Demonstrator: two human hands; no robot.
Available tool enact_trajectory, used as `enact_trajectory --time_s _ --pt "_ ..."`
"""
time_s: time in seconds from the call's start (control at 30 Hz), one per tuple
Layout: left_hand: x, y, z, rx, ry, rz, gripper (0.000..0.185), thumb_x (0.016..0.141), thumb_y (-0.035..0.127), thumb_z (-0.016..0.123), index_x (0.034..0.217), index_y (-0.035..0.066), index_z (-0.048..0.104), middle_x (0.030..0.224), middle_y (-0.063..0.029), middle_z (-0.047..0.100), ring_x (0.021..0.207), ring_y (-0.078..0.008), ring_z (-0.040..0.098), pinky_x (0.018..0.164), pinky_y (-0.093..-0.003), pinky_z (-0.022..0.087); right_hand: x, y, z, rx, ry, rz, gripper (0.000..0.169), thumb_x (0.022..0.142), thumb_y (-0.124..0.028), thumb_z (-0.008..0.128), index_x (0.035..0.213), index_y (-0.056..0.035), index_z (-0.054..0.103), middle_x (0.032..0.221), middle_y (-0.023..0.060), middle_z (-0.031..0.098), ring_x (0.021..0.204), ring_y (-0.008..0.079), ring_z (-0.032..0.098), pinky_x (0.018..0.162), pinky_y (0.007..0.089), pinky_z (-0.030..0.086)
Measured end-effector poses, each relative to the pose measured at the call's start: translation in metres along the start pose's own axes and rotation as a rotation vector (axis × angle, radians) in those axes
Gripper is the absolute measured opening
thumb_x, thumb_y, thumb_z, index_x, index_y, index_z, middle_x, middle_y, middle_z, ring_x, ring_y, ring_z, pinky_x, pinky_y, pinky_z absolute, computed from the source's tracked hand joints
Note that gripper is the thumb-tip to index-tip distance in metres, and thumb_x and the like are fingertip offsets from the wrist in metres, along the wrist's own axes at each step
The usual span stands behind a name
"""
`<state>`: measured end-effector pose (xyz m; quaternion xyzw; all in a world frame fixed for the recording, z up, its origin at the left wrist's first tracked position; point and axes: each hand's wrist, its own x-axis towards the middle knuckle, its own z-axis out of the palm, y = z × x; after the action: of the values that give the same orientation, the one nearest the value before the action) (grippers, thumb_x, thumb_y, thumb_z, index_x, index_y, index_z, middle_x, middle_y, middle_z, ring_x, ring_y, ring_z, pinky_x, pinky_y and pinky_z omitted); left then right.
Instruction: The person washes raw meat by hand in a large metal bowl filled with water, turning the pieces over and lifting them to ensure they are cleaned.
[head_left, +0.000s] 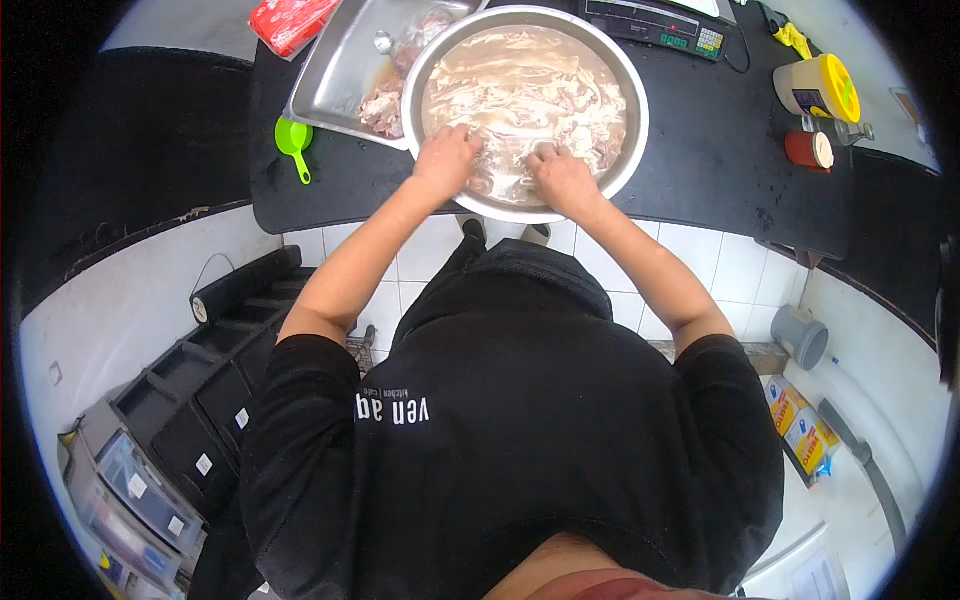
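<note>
A large round metal basin (637, 112) stands on the black table, full of cloudy liquid with pale raw meat pieces (525, 90) in it. My left hand (450, 154) reaches over the near left rim, its fingertips at the surface of the wet meat. Over the near right part of the basin is my right hand (562, 176), fingers bent down into the contents. Whether either hand grips a piece is hidden by the fingers and the liquid. A rectangular steel tray (330, 75) at the left, partly behind the basin, holds more meat (384, 109) and a plastic bag.
Left on the table lie a green measuring scoop (294, 139) and a red package (291, 26). A digital scale (652, 30) stands behind the basin at the right. Farther right are a yellow-lidded tub (817, 88), a red-brown container (808, 149) and a glass bottle (851, 133).
</note>
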<state>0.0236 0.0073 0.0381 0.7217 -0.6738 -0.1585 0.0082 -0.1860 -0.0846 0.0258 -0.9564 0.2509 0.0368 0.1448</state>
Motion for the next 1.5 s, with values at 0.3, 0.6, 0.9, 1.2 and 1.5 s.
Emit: enact_trajectory --time_s 0.3,0.6,0.9,1.2,1.5 --pt "0.001 -0.047 -0.005 -0.242 0.014 0.126 0.021 0.076 0.015 0.068 0.095 0.008 0.066 0.098 -0.0139 0.058 0.1 -0.0319 0.056 0.086 -0.041 0.046 0.001 0.05 -0.028 0.185 -0.169 0.111 0.027 0.077 -0.011 0.058 0.102 -0.0081 0.068 0.093 0.0192 0.067 0.088 0.0346 0.064 0.08 0.0435 0.05" --pt "0.004 -0.032 0.011 -0.037 0.051 -0.012 0.03 0.072 0.02 0.07 0.1 0.01 0.068 0.106 -0.0139 0.056 0.106 -0.0314 0.055 0.088 -0.0434 0.047 -0.009 0.059 -0.047 0.291 -0.076 0.213 0.025 0.082 -0.014 0.057 0.103 -0.0084 0.067 0.093 0.02 0.067 0.091 0.0348 0.064 0.08 0.0436 0.05" --pt "0.003 0.0 0.012 0.084 0.124 0.011 0.022 0.074 0.022 0.069 0.091 0.009 0.067 0.1 -0.0117 0.058 0.102 -0.0291 0.057 0.084 -0.0444 0.048 -0.01 0.061 -0.063 0.809 -0.003 0.201 0.027 0.084 -0.018 0.061 0.107 -0.0048 0.065 0.095 0.0206 0.067 0.091 0.0294 0.066 0.079 0.0365 0.051" --pt "0.004 -0.009 -0.003 -0.063 0.135 0.228 0.019 0.078 0.021 0.066 0.093 0.009 0.065 0.099 -0.0084 0.061 0.095 -0.0287 0.059 0.082 -0.0416 0.047 -0.006 0.053 -0.033 0.011 0.313 0.035 0.024 0.08 -0.009 0.056 0.102 -0.0036 0.064 0.101 0.017 0.062 0.097 0.0319 0.062 0.081 0.0429 0.05" --pt "0.021 0.003 0.021 -0.05 0.178 0.153 0.024 0.077 0.013 0.063 0.1 0.008 0.065 0.097 -0.0102 0.064 0.09 -0.0305 0.061 0.079 -0.0413 0.05 0.011 -0.004 0.012 -0.164 0.071 -0.135 0.023 0.082 -0.013 0.054 0.101 -0.0145 0.067 0.103 0.0076 0.064 0.103 0.0241 0.059 0.084 0.041 0.047"
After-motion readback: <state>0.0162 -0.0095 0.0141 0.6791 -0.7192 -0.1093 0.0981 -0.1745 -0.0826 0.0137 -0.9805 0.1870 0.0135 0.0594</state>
